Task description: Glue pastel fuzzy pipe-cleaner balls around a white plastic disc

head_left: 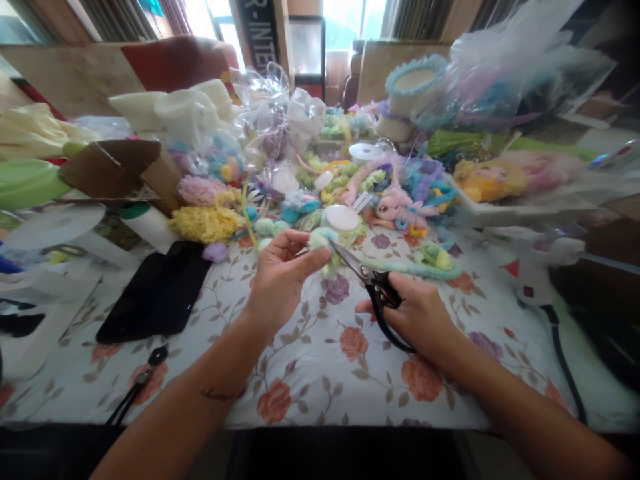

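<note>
The fuzzy piece (324,237) sits pinched between the left hand's (277,277) thumb and fingers, over the bench (310,393). Scissors (369,274), gripped by the curled right hand (423,312), slant up-left to its right edge; contact is unclear. A white disc (343,217) lies just beyond.

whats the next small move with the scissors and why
Probably a small, careful snip: the right hand holds the scissors by the handles, and their tips are at the fuzzy piece pinched in the left hand, close to its thumb.
</note>
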`<state>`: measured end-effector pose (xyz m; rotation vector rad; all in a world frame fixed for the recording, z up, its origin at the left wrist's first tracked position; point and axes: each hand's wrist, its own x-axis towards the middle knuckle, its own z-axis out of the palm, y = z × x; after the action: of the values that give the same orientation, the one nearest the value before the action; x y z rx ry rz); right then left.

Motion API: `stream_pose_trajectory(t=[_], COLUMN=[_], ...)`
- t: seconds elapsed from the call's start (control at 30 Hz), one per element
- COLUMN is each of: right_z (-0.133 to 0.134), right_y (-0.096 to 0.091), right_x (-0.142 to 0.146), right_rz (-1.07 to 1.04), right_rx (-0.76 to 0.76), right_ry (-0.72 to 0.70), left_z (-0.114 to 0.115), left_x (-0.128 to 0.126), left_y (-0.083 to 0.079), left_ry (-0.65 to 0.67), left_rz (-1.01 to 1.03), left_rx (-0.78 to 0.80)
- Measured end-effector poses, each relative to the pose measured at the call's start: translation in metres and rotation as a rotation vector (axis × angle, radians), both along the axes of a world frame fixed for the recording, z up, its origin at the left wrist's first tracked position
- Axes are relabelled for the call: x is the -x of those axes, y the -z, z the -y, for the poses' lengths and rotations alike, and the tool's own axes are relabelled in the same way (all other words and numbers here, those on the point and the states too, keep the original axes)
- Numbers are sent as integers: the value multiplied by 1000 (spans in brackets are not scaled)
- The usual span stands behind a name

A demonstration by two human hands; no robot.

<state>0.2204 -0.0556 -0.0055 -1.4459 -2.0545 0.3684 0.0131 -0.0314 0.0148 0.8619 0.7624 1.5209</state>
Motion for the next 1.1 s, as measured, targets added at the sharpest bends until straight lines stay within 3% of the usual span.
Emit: stream_pose_trajectory(t=[0.37,0.63,0.87,1.1], right_z=[-3,-2,1,-3], right_y=[0,-3,-5,0], right_x=[1,2,2,1], right_rz=[90,83,24,42], right_rx=[-139,-146,-60,-133], right_ry=[45,50,17,21], left_z=[1,2,3,4], left_x=[-1,-2,-1,-3], left_y=[-2,-3,-3,-5], left_ry=[7,6,9,2], left_rz=[61,55,39,24], left_rx=[41,48,38,54])
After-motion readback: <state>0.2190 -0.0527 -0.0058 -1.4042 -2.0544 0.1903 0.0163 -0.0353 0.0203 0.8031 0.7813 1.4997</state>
